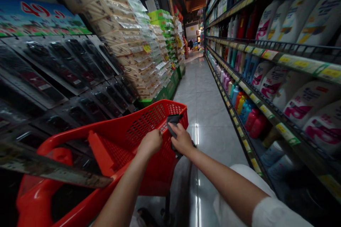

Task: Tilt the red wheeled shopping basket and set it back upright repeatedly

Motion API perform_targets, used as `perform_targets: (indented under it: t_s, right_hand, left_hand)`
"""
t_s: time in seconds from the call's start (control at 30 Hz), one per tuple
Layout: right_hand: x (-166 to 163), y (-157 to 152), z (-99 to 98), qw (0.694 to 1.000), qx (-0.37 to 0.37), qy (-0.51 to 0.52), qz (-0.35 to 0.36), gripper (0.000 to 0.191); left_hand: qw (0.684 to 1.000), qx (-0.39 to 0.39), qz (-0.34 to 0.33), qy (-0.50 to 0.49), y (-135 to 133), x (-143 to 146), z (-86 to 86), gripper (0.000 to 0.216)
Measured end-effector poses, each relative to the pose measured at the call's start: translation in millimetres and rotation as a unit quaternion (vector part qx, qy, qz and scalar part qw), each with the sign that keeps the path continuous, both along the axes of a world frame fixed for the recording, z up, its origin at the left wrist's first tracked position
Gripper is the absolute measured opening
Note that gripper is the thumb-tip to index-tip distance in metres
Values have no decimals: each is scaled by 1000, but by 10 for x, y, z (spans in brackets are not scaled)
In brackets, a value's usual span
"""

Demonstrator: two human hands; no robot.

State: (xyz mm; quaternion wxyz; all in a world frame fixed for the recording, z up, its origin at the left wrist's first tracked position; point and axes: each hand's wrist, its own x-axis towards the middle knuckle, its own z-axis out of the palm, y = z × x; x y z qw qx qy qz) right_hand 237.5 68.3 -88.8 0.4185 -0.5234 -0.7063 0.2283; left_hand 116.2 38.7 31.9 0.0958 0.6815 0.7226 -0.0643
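Precariously, left hand (151,142) and right hand (182,138) both pinch a dark cloth (173,120) on the red cart's rim (174,105); the cart could roll.

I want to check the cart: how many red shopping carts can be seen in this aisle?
1. The red shopping cart stands in the lower left, beside the left display; the left hand and right hand are at its rim. Others may be hidden farther down the aisle.
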Motion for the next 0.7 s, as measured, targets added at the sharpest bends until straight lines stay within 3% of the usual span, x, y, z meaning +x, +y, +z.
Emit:
perform_targets:
  t_s: [0.1,0.27,0.47,0.7]
  right_hand:
    - [14,-3,40,1000,-6,-23,8,65]
    - [79,184,102,994,-70,-32,-84,63]
    - [-37,-35,86,997,-9,-71,-1,64]
    - [335,348,113,981,-128,-34,-144,64]
  left_hand:
    - [1000,3,-1,-5,18,9,-8,37]
    - [1000,9,0,-13,-8,-24,7,35]
    - [1000,14,-24,-10,-19,-68,17,34]
    - [996,20,-91,16,-138,-137,29,28]
